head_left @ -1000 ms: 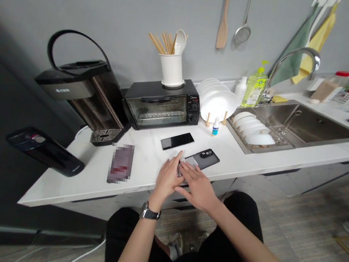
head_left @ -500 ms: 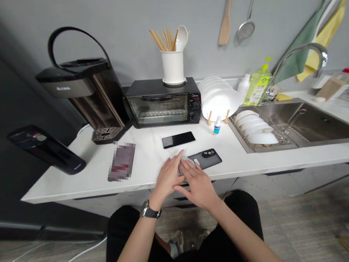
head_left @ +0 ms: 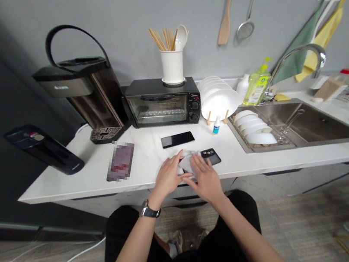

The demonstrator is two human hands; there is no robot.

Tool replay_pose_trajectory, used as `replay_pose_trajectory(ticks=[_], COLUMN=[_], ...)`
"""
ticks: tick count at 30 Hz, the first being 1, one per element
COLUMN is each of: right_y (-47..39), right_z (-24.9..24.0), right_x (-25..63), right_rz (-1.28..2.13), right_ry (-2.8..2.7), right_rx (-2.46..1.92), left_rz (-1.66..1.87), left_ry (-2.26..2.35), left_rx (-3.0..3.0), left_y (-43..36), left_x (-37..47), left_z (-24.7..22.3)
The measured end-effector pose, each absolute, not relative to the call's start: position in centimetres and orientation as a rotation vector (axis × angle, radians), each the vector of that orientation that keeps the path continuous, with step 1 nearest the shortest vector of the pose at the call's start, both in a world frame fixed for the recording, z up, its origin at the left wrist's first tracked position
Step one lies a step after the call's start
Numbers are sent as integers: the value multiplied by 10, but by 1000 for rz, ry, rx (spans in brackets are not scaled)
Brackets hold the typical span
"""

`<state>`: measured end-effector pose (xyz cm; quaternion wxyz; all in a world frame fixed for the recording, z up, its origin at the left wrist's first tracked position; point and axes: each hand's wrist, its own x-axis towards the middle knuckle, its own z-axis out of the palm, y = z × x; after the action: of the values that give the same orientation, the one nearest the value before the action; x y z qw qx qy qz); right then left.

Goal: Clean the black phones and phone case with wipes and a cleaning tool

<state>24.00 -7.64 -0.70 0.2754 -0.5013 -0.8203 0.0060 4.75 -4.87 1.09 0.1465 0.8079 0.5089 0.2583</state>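
Observation:
A dark phone (head_left: 213,156) lies back up near the counter's front edge, its camera bump at the right end. My left hand (head_left: 167,176) holds the phone's left end, thumb on the near side and fingers on the far side. Under the fingers of my right hand (head_left: 206,183) is a thin white cloth (head_left: 185,164), pressed against the phone and hiding much of its back; whether it is cloth or tissue is hard to tell. A second phone (head_left: 177,140) rests just behind, black screen up. Beyond it stands a small white bottle with a blue label (head_left: 216,126).
A blurred-out flat packet (head_left: 120,162) and a black cylinder-like appliance (head_left: 45,149) lie to the left. Behind are a water dispenser (head_left: 82,91) and a toaster oven (head_left: 160,105). Plates (head_left: 220,105) stand in a rack beside the sink (head_left: 323,122).
My right hand has slid slightly right along the phone with the white cloth, covering more of its back towards the cameras. My left hand stays nearly in place.

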Motion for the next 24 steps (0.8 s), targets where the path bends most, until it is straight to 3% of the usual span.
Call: replay_pose_trajectory(ticks=[4,10,15,18,24], right_y=[-89,-63,-55,-55,-52], right_z=[-1,-10,-19,-20,-22], right_x=[216,298,326,320,315], right_rz=[149,-50,-28,-11,36], right_ry=[-2298,-2143,-2087,-2053,-1915], right_rx=[-1183,-1470,-1527,-1528,-1539], left_rz=[691,736,692,634,628], left_ry=[1471,1472,1417,1297,1665], left_rx=[2327,2341,2355,2400,2527], left_y=[-48,-50,-48,-28,47], left_x=[45,47,41,28,0], left_z=[12,11,18,29,33])
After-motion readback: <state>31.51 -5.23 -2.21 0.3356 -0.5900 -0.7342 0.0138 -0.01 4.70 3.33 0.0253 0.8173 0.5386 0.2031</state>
